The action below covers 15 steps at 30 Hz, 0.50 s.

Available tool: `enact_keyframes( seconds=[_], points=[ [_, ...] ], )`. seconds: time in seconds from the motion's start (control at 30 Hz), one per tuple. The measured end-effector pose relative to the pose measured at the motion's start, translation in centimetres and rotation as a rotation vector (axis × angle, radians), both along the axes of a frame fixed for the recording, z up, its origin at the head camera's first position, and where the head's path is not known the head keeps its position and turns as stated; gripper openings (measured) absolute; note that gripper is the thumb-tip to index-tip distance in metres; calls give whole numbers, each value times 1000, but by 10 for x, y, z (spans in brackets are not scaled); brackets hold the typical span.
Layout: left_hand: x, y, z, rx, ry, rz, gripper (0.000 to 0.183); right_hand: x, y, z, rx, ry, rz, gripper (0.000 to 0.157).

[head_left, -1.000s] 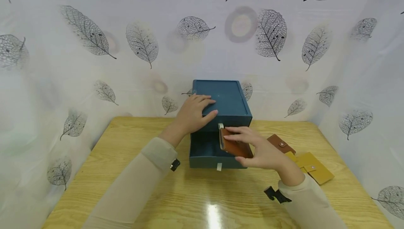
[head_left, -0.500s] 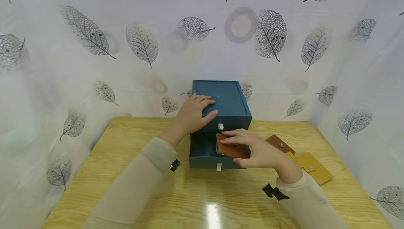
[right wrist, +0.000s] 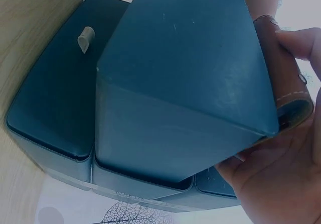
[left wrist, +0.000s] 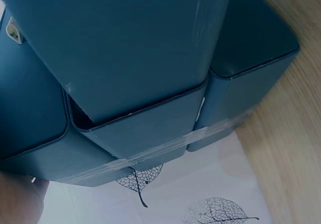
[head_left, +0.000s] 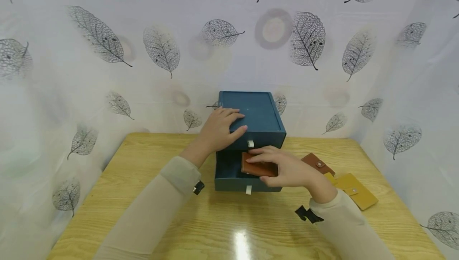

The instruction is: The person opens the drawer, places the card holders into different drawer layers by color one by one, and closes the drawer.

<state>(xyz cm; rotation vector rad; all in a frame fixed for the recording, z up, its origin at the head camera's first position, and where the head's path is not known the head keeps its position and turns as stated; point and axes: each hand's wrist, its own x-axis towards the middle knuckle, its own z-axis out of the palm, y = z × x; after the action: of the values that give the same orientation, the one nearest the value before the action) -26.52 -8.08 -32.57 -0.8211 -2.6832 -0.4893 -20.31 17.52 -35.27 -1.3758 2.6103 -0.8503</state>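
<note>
Over the last second, my right hand (head_left: 287, 169) has lowered the tan wallet (head_left: 259, 169), pinched between thumb and fingers, into the pulled-out drawer (head_left: 231, 184). I judge the lowering nearly done, though I can't tell whether it touches bottom; my left hand (head_left: 223, 128) rests loose-fingered on the cabinet (head_left: 255, 106), holding nothing.

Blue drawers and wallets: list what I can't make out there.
Open drawer: head view, inside partly behind the brown wallet and right hand, the rest too dark.
Bottom drawer: head view, hidden beneath the open one.
Yellow wallet: head view, left part behind the right hand and wrist.
Brown wallet: right wrist view, partly behind the open drawer; contents too dark.
</note>
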Motion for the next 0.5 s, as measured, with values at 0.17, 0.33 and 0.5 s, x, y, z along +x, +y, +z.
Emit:
enact_keyframes(
  seconds=[0.17, 0.33, 0.5],
  points=[
    [1, 1, 0, -2, 2, -2, 53, 0, -1, -3, -12, 16, 30, 48],
    [1, 1, 0, -8, 6, -1, 53, 2, -1, -6, -51, 41, 52, 39],
    [1, 2, 1, -10, 6, 6, 53, 4, 1, -7, -67, 64, 41, 36]
  ],
)
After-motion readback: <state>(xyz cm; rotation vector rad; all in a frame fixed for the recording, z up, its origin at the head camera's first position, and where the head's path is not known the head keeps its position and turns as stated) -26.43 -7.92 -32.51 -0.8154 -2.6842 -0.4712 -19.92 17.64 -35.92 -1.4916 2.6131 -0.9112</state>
